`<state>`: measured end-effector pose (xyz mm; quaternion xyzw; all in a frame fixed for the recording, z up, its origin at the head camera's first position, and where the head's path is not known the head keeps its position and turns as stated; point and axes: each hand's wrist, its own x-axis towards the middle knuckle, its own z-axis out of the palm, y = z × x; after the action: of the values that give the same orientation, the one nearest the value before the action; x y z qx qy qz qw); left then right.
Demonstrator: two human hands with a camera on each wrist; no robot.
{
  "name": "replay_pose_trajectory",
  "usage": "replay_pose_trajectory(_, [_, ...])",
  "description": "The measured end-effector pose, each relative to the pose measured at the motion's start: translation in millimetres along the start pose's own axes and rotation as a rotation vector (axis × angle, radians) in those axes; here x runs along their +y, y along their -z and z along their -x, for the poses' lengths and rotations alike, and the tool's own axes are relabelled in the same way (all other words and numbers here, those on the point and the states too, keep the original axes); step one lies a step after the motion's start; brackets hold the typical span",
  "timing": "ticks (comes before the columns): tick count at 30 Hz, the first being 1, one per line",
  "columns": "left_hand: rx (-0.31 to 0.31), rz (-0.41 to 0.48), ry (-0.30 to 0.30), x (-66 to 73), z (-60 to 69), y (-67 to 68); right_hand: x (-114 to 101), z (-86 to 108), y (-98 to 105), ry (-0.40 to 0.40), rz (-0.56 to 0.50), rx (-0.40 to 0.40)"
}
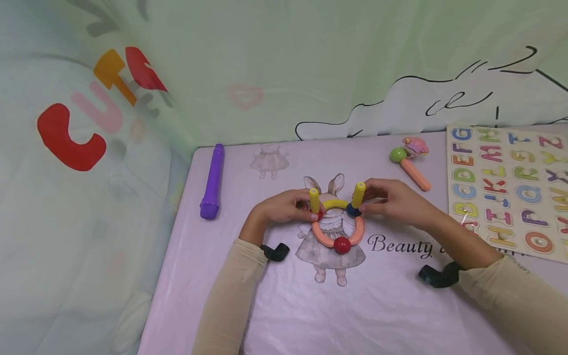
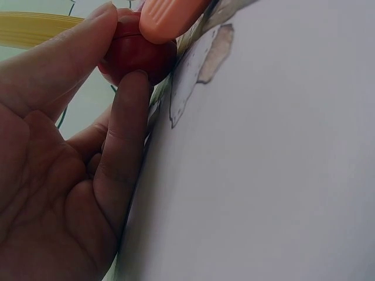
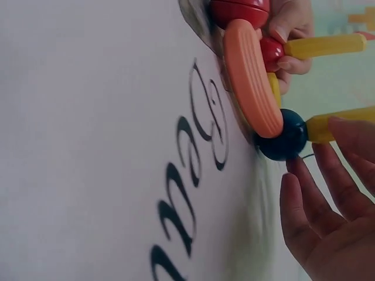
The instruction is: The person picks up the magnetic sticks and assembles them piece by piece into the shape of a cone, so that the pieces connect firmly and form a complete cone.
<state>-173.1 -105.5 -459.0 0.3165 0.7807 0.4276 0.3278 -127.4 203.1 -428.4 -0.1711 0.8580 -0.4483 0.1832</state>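
Note:
A ring of magnetic building sticks and balls lies on the table, with two salmon curved sticks (image 1: 322, 237) and a yellow curved stick (image 1: 336, 203). A red ball (image 1: 342, 245) joins it at the near side. My left hand (image 1: 288, 206) pinches another red ball (image 2: 137, 52) at the ring's left, from which a yellow straight stick (image 1: 314, 199) stands up. At the right, my right hand (image 1: 390, 202) holds a second yellow stick (image 1: 358, 195) low down, its fingertips by the blue ball (image 3: 285, 136) beneath. Some right fingers are hidden in the head view.
A purple microphone-like toy (image 1: 212, 182) lies at the table's left. Toward the back right lie a salmon stick (image 1: 415, 174), a green ball (image 1: 398, 155) and a small pink figure (image 1: 416, 146). An alphabet board (image 1: 510, 197) covers the right side. Printed fabric (image 1: 266, 64) hangs behind.

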Motion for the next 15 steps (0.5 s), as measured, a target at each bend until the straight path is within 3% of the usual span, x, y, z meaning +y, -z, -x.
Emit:
replay_pose_trajectory(8, [-0.007,-0.008,-0.020,-0.2,-0.7,0.6,-3,3.2,17,-0.028,0.006,0.038])
replay_pose_trajectory(15, [-0.002,-0.012,-0.007,0.3,-0.3,0.2,-1,7.1,32,-0.185,0.083,0.208])
